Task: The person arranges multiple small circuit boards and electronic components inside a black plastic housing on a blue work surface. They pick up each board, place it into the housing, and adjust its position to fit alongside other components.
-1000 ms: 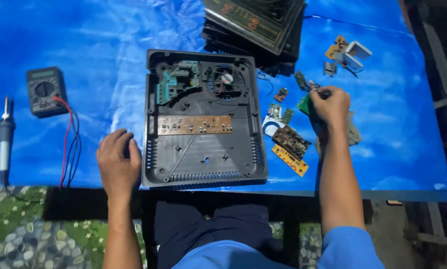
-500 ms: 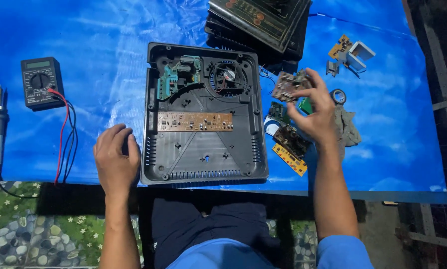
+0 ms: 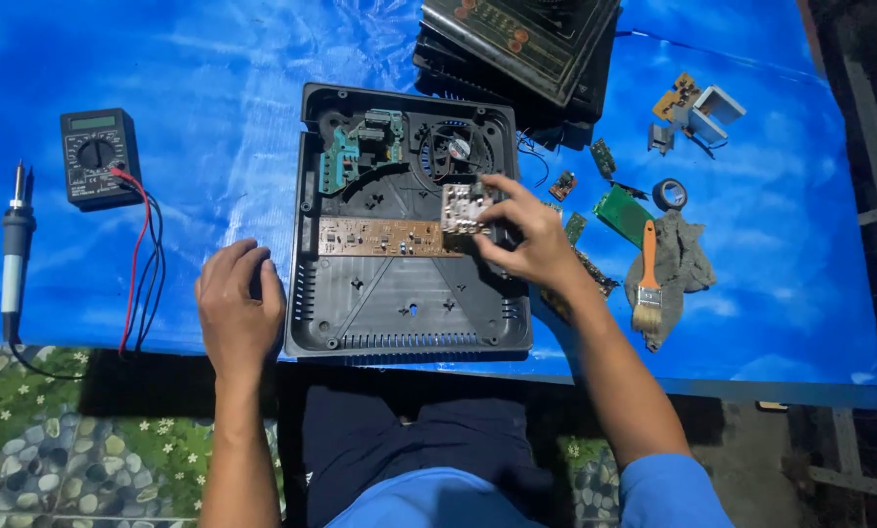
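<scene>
Right hand (image 3: 531, 249): fingers pinched closed on a small circuit board (image 3: 463, 207), held just above the open black casing (image 3: 409, 293), near its fan (image 3: 458, 149) and over the right end of the long brown board strip (image 3: 380, 238) lying inside. Left hand (image 3: 240, 308): fingers curled loosely, palm down, resting against the casing's left edge; nothing gripped.

Outward, right of casing: scattered small green and brown boards (image 3: 622, 208), roll of tape (image 3: 669, 194), orange-handled brush (image 3: 648, 279) lying on a grey rag (image 3: 683, 262), white boxy part (image 3: 717, 106). Above: stacked dark appliance housings (image 3: 517, 44). Left: multimeter (image 3: 96, 156) with red and black leads (image 3: 140, 274), soldering iron (image 3: 13, 249) near the tabletop's left edge.

Surface: tabletop covered by blue plastic sheet (image 3: 213, 98), wrinkled, glossy. Below its front edge, a pebble-and-flower patterned floor (image 3: 57, 440). Dark ground at far right.

Hard to make out: the held board's underside, parts beneath the right hand and wrist, and the stack's top, cut off by the frame. Iron's cord runs off under the sheet edge.
</scene>
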